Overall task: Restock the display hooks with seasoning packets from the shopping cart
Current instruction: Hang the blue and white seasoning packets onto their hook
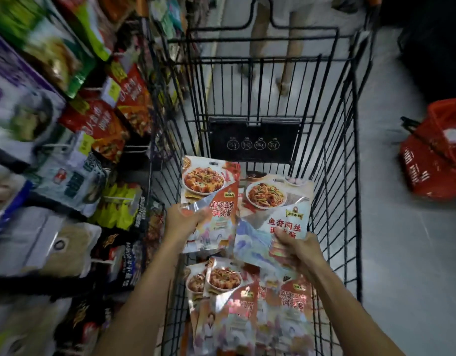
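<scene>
Holding one pkt per hand above the shopping cart [332, 176]. Display wall [67, 176] at 9 o'clock is motion-blurred. Glossy red hanging pouches [111, 129] sit up top, yellow-green and black ones lower; hooks too blurred to pick out.

Left hand [182, 219] at 7 o'clock, fingers curled round the lower left edge of the left pkt [209, 186]. It's a flat rectangular pouch w/ foil sheen, red-orange print, a photo of a saucy dish on a white plate, and a hang slot at the top edge.

Right hand [296, 249] at 5 o'clock, fingers curled on the lower right corner of the right pkt [270, 201]. Same shape and sheen, paler beige-blue print, red lettering, crinkled reflective patch mid-face. The 2 pkts sit side by side, edges overlapping near centre.

Cart is black wire grid; black plastic flap [252, 140] w/ 4 round icons at 12. Loose pkts [247, 304] lie flat and overlapping in the cart bottom at 6, same red-orange design.

Red plastic basket [437, 150] on grey floor at 3. Another person's legs [273, 47] beyond the cart at 12.
</scene>
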The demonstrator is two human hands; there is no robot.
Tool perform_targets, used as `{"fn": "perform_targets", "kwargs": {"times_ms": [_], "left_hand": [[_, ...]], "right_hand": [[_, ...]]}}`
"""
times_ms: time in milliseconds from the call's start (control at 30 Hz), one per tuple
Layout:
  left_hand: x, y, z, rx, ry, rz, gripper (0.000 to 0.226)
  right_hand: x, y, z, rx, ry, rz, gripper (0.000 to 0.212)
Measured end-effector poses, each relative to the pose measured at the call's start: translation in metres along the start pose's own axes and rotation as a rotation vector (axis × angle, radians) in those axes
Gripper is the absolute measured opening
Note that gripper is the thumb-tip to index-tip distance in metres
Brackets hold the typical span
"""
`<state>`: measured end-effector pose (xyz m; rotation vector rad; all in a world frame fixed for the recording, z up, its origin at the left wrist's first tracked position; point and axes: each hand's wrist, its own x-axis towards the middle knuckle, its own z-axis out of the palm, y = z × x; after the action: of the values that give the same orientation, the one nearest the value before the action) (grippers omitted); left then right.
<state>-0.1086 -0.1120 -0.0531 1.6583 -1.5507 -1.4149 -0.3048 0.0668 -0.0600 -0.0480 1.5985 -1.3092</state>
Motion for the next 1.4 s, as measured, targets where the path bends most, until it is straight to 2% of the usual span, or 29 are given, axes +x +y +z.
{"fn": "perform_targets", "kwargs": {"times_ms": [233,300,367,467,633,700,800,900,1033,1200,1333,1400], "left_hand": [[-0.122,0.054,-0.09,-0.228,0.168,0.13,0.065],[-0.165,0.063,-0.123,-0.268,0.245,0.169,0.06],[-0.212,0.073,-0.157,-0.269,0.382,0.213,0.04],[-0.282,0.088,-0.207,-0.28,0.553,0.288,0.054],[-0.401,0.095,-0.281,-0.247,0.857,0.352,0.055],[-0.451,0.091,-0.304,-0.212,0.942,0.356,0.049],[-0.525,0.077,-0.337,-0.204,1.116,0.385,0.03],[-0.597,0.054,-0.365,-0.169,1.245,0.365,0.017],[-0.691,0.011,-0.397,-0.134,1.411,0.309,0.036],[-0.785,-0.047,-0.434,-0.158,1.545,0.231,0.045],[-0.838,-0.08,-0.459,-0.112,1.625,0.168,0.052],[-0.854,-0.09,-0.471,-0.095,1.63,0.157,0.056]], "right_hand": [[-0.095,-0.078,0.019,-0.18,-0.26,-0.236,0.024],[-0.127,-0.096,0.029,-0.21,-0.346,-0.292,0.021],[-0.162,-0.111,0.042,-0.252,-0.44,-0.338,0.021],[-0.213,-0.124,0.068,-0.289,-0.587,-0.355,0.022],[-0.302,-0.122,0.127,-0.369,-0.856,-0.449,0.019],[-0.337,-0.115,0.153,-0.395,-0.975,-0.43,0.024],[-0.396,-0.095,0.192,-0.41,-1.249,-0.371,0.034],[-0.456,-0.065,0.225,-0.46,-1.346,-0.432,0.03],[-0.539,-0.011,0.263,-0.537,-1.473,-0.477,0.028],[-0.626,0.062,0.294,-0.586,-1.611,-0.378,0.032],[-0.674,0.109,0.314,-0.635,-1.615,-0.38,0.024],[-0.691,0.123,0.324,-0.634,-1.616,-0.371,0.028]]}}
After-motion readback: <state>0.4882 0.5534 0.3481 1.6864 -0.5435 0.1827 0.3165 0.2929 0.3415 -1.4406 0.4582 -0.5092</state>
